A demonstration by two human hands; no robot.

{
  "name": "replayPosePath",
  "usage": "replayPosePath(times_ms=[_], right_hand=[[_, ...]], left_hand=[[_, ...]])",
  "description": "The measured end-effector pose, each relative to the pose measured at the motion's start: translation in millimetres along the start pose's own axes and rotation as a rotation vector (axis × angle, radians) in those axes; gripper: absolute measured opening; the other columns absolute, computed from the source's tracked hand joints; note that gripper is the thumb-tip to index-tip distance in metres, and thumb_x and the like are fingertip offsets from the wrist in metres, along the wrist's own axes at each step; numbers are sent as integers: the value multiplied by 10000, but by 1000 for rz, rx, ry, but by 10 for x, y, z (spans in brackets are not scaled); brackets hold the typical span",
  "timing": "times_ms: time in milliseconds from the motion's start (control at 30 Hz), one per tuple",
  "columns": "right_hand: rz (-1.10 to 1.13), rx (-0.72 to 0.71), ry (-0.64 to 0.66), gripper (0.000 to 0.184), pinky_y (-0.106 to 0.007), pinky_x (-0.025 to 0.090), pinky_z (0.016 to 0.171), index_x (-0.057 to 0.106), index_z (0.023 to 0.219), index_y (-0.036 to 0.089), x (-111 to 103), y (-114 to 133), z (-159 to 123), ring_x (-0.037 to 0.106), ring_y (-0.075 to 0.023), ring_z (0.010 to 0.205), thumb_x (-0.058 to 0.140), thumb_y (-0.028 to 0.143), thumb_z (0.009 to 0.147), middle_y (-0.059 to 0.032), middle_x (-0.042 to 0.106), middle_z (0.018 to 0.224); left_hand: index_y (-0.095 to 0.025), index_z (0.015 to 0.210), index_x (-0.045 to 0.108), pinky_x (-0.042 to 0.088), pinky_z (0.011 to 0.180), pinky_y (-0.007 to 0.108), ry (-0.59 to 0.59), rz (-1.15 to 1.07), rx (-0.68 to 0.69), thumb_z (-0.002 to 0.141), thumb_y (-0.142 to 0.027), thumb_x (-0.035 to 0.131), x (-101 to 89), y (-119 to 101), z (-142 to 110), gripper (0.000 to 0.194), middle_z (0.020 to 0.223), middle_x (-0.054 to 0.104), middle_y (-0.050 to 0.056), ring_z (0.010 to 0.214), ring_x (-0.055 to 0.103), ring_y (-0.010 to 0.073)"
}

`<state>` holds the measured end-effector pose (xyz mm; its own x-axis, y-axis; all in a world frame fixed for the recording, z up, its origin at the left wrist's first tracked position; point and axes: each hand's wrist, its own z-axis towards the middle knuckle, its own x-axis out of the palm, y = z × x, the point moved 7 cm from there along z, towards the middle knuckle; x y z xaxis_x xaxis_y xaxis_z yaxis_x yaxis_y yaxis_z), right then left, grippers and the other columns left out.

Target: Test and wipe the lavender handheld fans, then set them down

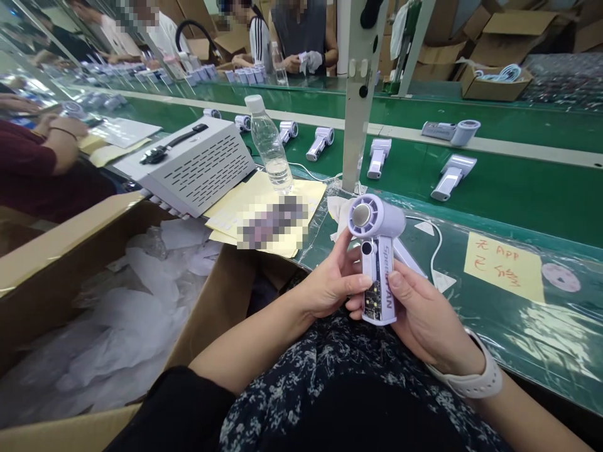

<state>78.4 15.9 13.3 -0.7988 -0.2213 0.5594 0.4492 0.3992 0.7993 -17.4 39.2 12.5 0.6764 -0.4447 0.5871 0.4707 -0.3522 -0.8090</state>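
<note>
A lilac handheld fan (382,270) is held upright in front of my body, its round grilled head at the top and printed lettering down the handle. My left hand (336,276) closes on the handle from the left, the thumb lying across its dark front panel. From the right, my right hand (421,307) grips the lower handle, thumb on the lettered side. Behind the fan, a pale strip-like part slants down to the right, partly hidden by the handle and my hand. The fingers behind the handle are mostly hidden.
Several similar fans (453,177) lie along the green conveyor (409,179). A water bottle (271,147) stands on yellow paper beside a grey metal box (193,163). At left is a cardboard box (207,314) of plastic bags. A metal post (358,107) rises ahead. Co-workers sit nearby.
</note>
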Motion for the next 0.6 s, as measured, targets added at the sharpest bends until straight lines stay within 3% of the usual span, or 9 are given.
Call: replayPosePath(times_ms=[100,167,267,333,400,433,467,533,600], right_hand=[[25,50,-21,438,-475,651,789,671,1261,236,-29,-93,-4,752,-265,813,701,521,929,-77,771,917],[40,83,-36,401,-473,639,824,678,1254,240,-44,-134,-13,757,-264,840,664,510,958,-83,774,928],[39,47,-41,340,-456,644,803,685,1220,265,-47,-84,-26,762,-252,817,641,495,974,-82,774,985],[27,-4,-25,327,-448,656,750,684,1197,267,-38,3,-31,765,-254,784,647,496,967,-83,771,990],[32,-32,-13,311,-428,662,725,682,1176,257,-32,84,-35,767,-249,776,647,487,970,-83,768,986],[45,-38,-5,300,-415,664,725,684,1158,248,-28,116,-37,768,-243,780,646,481,973,-81,766,985],[62,-43,2,289,-403,665,728,686,1140,241,-25,143,-38,769,-236,783,646,475,975,-79,762,985],[98,-68,15,283,-374,663,707,686,1125,235,-17,184,-44,767,-221,772,651,472,974,-73,757,976],[123,-72,19,290,-348,659,685,680,1145,237,-13,186,-50,767,-211,766,646,471,978,-72,757,981]], left_hand=[[-459,1543,223,480,418,201,-25,27,-3,774,-448,845,-72,112,9,989,1285,617,97,457,524,11],[-381,1547,291,568,584,256,-13,142,16,761,-483,852,-142,75,32,971,1210,654,102,631,648,91],[-273,1457,501,587,856,373,-33,550,113,822,-503,780,-373,-308,43,731,1237,660,137,1017,692,235],[-240,1310,645,565,897,393,-252,971,239,892,-476,681,-719,-806,-18,481,1276,649,133,1091,659,260],[-205,1179,716,533,931,397,-686,1379,327,949,-443,559,-1187,-1368,-198,367,1187,677,123,1078,635,262],[-190,1186,717,516,952,400,-868,1580,264,984,-390,458,-1421,-1564,-284,384,1174,675,126,1076,627,263],[-181,1198,714,500,972,411,-977,1775,146,988,-344,399,-1641,-1688,-339,411,1158,669,127,1064,623,268],[-113,1100,748,457,1019,461,-955,1853,26,902,-261,480,-2008,-1764,-378,365,1068,665,166,1063,612,318],[-139,988,770,463,1000,437,-880,1892,-47,867,-259,509,-2237,-1712,-393,312,987,665,146,1012,621,309]])
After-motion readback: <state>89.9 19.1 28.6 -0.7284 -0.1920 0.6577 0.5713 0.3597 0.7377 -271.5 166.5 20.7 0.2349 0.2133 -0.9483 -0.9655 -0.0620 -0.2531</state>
